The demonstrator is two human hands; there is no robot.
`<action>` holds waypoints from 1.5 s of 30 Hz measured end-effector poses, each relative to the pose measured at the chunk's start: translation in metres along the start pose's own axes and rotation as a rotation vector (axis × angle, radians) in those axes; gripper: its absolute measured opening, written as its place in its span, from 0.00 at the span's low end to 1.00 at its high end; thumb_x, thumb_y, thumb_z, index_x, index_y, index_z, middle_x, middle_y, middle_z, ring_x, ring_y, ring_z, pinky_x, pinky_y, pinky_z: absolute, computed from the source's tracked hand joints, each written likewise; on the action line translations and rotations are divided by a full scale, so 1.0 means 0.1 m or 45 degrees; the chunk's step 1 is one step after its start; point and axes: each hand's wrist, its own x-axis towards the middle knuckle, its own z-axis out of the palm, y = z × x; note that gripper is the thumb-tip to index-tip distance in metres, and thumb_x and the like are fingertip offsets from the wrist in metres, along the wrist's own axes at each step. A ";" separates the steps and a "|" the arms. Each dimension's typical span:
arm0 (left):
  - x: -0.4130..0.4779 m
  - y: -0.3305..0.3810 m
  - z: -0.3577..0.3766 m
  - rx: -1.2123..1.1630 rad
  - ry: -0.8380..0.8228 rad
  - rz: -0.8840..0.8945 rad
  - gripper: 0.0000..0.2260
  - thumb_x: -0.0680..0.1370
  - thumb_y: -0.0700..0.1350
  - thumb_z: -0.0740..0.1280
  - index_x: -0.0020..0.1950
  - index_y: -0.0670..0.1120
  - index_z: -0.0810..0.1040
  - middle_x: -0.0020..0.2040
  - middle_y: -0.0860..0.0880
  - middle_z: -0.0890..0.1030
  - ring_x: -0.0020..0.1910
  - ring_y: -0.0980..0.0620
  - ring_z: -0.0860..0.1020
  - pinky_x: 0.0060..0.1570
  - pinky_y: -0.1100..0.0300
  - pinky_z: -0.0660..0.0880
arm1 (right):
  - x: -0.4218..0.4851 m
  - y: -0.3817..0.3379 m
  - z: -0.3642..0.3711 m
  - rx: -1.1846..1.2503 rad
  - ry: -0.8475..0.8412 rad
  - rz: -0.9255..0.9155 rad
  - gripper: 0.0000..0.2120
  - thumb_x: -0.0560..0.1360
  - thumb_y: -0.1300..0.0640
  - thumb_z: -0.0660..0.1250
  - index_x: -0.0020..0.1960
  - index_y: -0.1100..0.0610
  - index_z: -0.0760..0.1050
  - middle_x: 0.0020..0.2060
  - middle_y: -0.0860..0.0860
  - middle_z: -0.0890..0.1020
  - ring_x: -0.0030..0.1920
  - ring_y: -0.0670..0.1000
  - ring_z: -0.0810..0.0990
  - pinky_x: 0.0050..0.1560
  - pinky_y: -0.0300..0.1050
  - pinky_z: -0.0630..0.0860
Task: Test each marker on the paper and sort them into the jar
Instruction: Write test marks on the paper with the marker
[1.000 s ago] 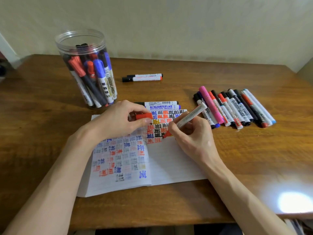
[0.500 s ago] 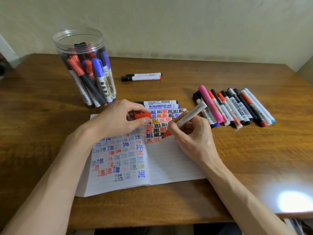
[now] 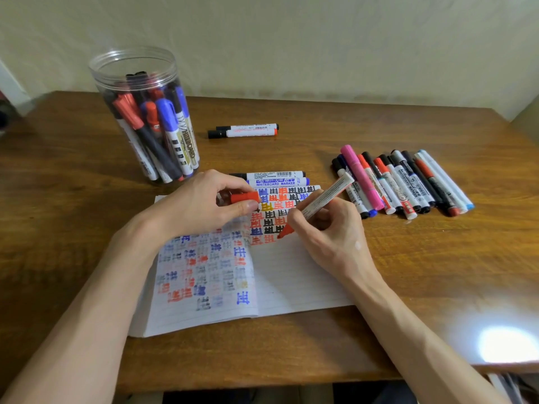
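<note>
Our brown wooden counter carries a clear jar at back left, an open notebook near the front, a marker pair at mid-back, two more markers along the notebook's far edge, and a marker row at right.

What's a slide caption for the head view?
Right hand tests a red marker on paper; left hand holds its cap.

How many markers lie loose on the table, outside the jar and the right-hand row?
4: black-ended marker and red-ended marker at the back centre; black marker and blue marker just beyond the notebook. Others may be hidden.
</note>
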 end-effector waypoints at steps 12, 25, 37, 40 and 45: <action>0.01 -0.02 0.00 0.012 -0.007 -0.007 0.13 0.79 0.56 0.70 0.62 0.57 0.82 0.53 0.63 0.84 0.53 0.67 0.81 0.52 0.59 0.82 | -0.02 0.02 0.00 -0.063 0.088 0.047 0.07 0.77 0.58 0.73 0.41 0.53 0.79 0.34 0.44 0.86 0.34 0.42 0.83 0.32 0.33 0.74; 0.01 -0.01 0.00 0.005 -0.013 0.000 0.12 0.79 0.55 0.70 0.62 0.57 0.82 0.54 0.64 0.83 0.54 0.67 0.80 0.52 0.60 0.82 | 0.01 0.03 0.00 -0.044 0.028 0.033 0.05 0.79 0.56 0.74 0.46 0.57 0.83 0.39 0.43 0.86 0.37 0.38 0.85 0.35 0.30 0.77; 0.01 -0.02 0.00 -0.001 0.004 0.013 0.12 0.79 0.56 0.70 0.61 0.57 0.83 0.53 0.64 0.84 0.54 0.67 0.81 0.52 0.59 0.82 | 0.00 0.01 0.00 -0.063 0.023 0.044 0.05 0.78 0.58 0.74 0.43 0.56 0.83 0.35 0.42 0.86 0.36 0.39 0.85 0.34 0.31 0.77; 0.01 -0.02 0.01 -0.005 0.014 0.017 0.11 0.79 0.55 0.70 0.61 0.57 0.83 0.53 0.63 0.84 0.53 0.66 0.81 0.53 0.58 0.82 | 0.01 0.03 0.01 -0.095 0.016 0.066 0.05 0.76 0.57 0.74 0.41 0.55 0.83 0.36 0.45 0.87 0.37 0.43 0.86 0.35 0.38 0.81; 0.00 -0.02 0.00 -0.007 0.019 0.021 0.10 0.79 0.54 0.71 0.60 0.57 0.84 0.52 0.63 0.84 0.52 0.66 0.82 0.53 0.58 0.82 | 0.01 0.01 0.00 -0.037 0.090 0.056 0.06 0.76 0.58 0.73 0.40 0.56 0.82 0.33 0.44 0.86 0.34 0.40 0.84 0.35 0.31 0.76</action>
